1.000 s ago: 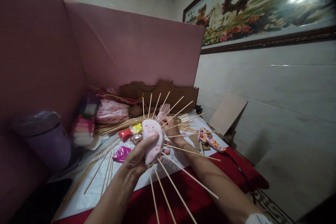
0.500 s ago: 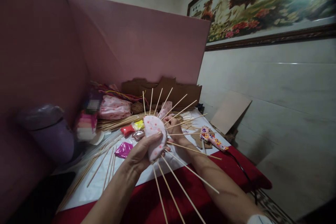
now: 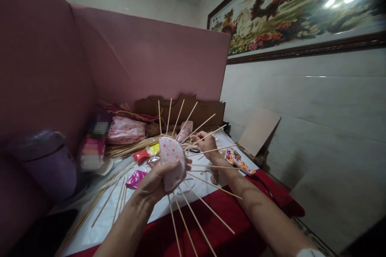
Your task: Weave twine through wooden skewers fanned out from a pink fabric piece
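My left hand (image 3: 155, 180) is closed around a half-round piece covered in white fabric with pink dots (image 3: 172, 156), its thumb lying on the front. Several thin wooden sticks (image 3: 208, 209) fan out from the piece's curved edge, some pointing up, others right and down toward me. Beyond the sticks on the right, my right hand (image 3: 208, 144) has its fingers pinched together. Whatever it may hold is too small to make out. Below that wrist, a small ball of brown twine (image 3: 214, 178) lies on the white sheet (image 3: 144, 219).
Clay-like packets in magenta (image 3: 135, 179), red (image 3: 141, 156) and yellow lie left of my hands. Loose sticks (image 3: 104, 204) lie farther left. A flower-patterned glue gun (image 3: 239, 162) with a cable rests at right. Cardboard (image 3: 208, 111), dotted fabric (image 3: 126, 129) and a purple bin (image 3: 50, 168) stand around.
My right hand has moved away from the fabric piece's edge, outward to the right. The twine ball under it has come into view. My left hand still holds the piece.
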The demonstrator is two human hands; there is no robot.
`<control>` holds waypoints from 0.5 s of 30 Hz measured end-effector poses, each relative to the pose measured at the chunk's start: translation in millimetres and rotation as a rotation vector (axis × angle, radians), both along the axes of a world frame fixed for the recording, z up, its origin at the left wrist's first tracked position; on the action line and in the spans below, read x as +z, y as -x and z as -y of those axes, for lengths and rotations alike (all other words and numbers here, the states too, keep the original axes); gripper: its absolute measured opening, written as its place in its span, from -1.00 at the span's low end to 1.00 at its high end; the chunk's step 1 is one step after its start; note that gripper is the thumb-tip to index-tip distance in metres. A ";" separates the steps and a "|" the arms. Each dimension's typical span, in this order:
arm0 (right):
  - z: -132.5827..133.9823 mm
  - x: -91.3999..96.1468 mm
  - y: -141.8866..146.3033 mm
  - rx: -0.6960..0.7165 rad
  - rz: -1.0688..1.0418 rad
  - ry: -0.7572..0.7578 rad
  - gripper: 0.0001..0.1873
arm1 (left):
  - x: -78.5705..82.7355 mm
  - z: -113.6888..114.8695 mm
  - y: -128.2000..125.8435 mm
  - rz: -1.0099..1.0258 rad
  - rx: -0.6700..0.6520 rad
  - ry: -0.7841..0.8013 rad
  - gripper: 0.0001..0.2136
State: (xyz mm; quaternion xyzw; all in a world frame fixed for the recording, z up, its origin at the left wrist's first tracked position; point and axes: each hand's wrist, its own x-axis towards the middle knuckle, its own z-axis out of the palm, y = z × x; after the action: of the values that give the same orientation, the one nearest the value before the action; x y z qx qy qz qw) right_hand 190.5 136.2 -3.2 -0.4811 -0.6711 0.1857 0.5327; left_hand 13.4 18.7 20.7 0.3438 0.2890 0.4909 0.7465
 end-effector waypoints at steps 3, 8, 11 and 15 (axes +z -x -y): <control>3.2 4.8 -7.8 -0.016 0.001 0.005 -0.69 | -1.8 -1.5 0.2 0.025 0.007 -0.006 -0.77; 9.1 23.2 -26.3 -0.016 -0.082 0.014 -0.66 | -6.4 -7.0 5.4 0.052 0.058 0.005 -0.76; 21.2 40.6 -42.1 0.186 -0.279 0.164 -0.60 | -6.8 -8.7 7.3 0.072 0.090 0.009 -0.76; 42.0 64.9 -62.8 0.422 -0.374 0.350 -0.59 | -5.0 -9.2 6.6 0.057 0.114 0.011 -0.79</control>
State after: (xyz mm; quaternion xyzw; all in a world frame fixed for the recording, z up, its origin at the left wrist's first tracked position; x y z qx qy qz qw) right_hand 253.4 94.2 61.7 -0.3732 -0.6046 0.4892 0.5057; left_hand 6.7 27.9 15.8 0.3086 0.2893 0.5405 0.7272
